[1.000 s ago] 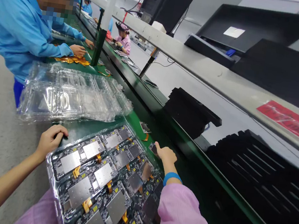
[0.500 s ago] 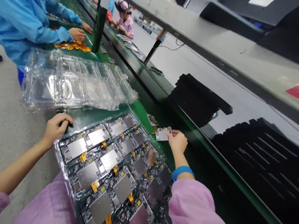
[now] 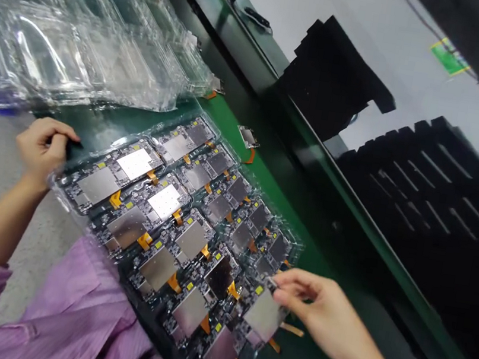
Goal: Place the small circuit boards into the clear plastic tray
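Observation:
A clear plastic tray (image 3: 62, 192) full of several circuit boards with silver shields and orange flex tabs lies on the green bench in front of me. My left hand (image 3: 41, 147) is curled on the tray's far left corner, gripping its edge. At the tray's right side, my right hand (image 3: 319, 311) pinches one circuit board (image 3: 263, 315) by its top edge, holding it over a slot there.
A stack of empty clear trays (image 3: 71, 40) lies at the upper left. One loose board (image 3: 247, 137) rests on the green strip beyond the tray. Black foam racks (image 3: 427, 189) and a black block (image 3: 330, 79) stand on the conveyor to the right.
My right hand brought a board from the far side of the tray back to its near right side. The view dropped down, so the co-workers are out of sight. My left hand stayed put.

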